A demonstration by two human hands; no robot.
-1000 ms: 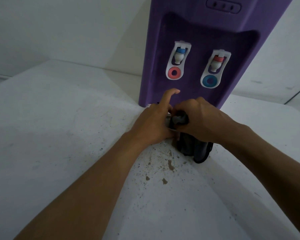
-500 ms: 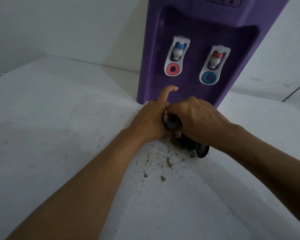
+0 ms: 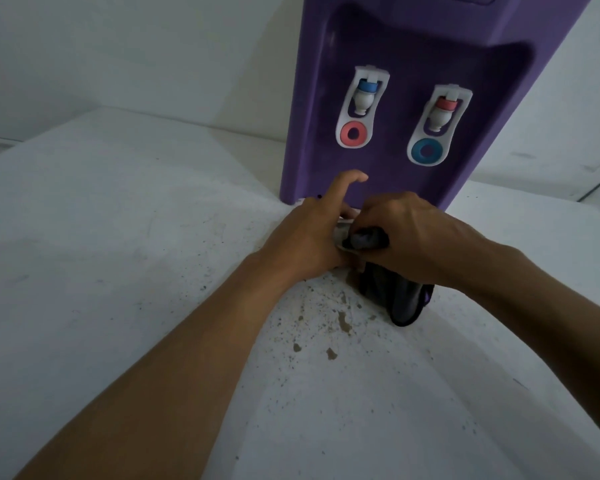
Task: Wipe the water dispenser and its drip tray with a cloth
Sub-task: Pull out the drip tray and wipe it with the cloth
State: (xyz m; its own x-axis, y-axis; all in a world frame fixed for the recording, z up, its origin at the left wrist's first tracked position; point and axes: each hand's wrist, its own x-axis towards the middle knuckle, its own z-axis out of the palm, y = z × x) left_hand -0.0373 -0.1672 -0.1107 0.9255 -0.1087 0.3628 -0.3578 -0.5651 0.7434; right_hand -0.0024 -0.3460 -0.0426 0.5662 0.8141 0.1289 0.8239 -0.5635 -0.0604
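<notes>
A purple water dispenser (image 3: 312, 98) stands on a white counter (image 3: 118, 237), with a blue-capped tap (image 3: 362, 105) and a red-capped tap (image 3: 439, 121) in its recess. Just in front of its base, my left hand (image 3: 309, 237) holds a small pale part, apparently the drip tray (image 3: 342, 233), with the index finger stretched toward the dispenser. My right hand (image 3: 416, 233) grips a dark cloth (image 3: 402, 303) and presses it against that part. The cloth's loose end hangs down onto the counter. Both hands hide most of the tray.
Brown spots and dark specks (image 3: 340, 320) dirty the counter just below my hands. A pale wall (image 3: 153, 46) rises behind the counter, on the left and right of the dispenser.
My hands stay together at the dispenser's base while the right hand shifts the cloth slightly over the held part. The view has tilted, so the dispenser sits a little higher.
</notes>
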